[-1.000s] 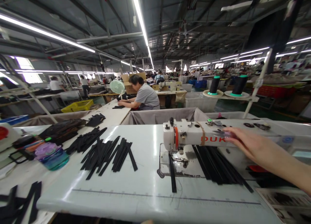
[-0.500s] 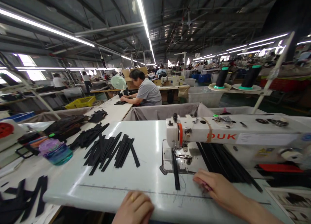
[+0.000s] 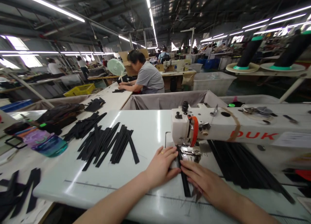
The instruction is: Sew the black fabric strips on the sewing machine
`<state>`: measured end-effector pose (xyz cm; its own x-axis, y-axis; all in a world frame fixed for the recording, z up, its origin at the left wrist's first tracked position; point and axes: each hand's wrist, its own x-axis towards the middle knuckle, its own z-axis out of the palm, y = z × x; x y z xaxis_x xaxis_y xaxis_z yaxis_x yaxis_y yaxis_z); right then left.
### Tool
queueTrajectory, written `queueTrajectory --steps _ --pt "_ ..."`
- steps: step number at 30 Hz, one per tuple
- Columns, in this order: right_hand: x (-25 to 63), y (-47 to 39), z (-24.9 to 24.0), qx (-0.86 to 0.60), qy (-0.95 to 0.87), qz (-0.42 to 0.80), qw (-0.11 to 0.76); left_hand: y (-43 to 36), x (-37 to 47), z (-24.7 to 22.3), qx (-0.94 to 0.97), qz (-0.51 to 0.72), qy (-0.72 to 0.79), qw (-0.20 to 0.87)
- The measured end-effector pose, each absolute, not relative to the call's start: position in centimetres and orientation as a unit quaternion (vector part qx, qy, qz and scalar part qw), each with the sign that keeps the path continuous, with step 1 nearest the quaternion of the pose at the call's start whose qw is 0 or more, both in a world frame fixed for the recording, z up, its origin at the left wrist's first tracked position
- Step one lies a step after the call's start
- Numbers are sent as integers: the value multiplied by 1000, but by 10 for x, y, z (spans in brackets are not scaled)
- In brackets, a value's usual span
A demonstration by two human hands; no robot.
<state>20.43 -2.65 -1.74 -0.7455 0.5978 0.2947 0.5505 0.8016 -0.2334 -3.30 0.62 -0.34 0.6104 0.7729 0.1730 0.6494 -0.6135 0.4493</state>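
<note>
A black strip (image 3: 185, 182) lies under the needle area of the white sewing machine (image 3: 213, 123), its near end pointing toward me. My left hand (image 3: 163, 164) rests flat at the strip's left edge, fingers spread beside the presser foot. On the right side of the strip, my right hand (image 3: 204, 178) touches it with extended fingers; something small and dark shows beneath that palm, too unclear to name. Long black strips (image 3: 240, 165) lie under the machine arm. Shorter black strips (image 3: 102, 144) are piled on the left of the pale table (image 3: 136, 198).
A purple and blue jar (image 3: 46, 143) and dark cloth stand at the left. Two black thread cones (image 3: 250, 54) rise at the right. Behind the table is a fabric-lined bin (image 3: 165, 101). A person in grey (image 3: 150, 76) works at another table.
My left hand has moved up and forward to the strip by the needle. My right hand has come leftward onto the strip's right side. The view has shifted closer to the machine.
</note>
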Motion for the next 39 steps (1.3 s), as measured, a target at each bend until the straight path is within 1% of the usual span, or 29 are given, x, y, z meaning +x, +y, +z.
queueTrajectory --steps 6,9,15,23,32,39 --pt "214 -31 -18 -277 -948 53 148 -3 -33 -2 871 194 400 209" --pt "213 -25 -18 -287 -945 39 154 0 -30 -1 869 189 410 201" --pt "206 -19 -22 -279 -943 -41 176 6 -29 3 872 162 417 202" --pt "206 -22 -22 -275 -941 -76 182 7 -27 3 870 157 415 216" --pt "209 -24 -27 -276 -944 -52 176 0 -21 -3 857 169 440 209" --pt "208 -25 -24 -264 -943 -91 180 0 -23 -4 861 158 436 210"
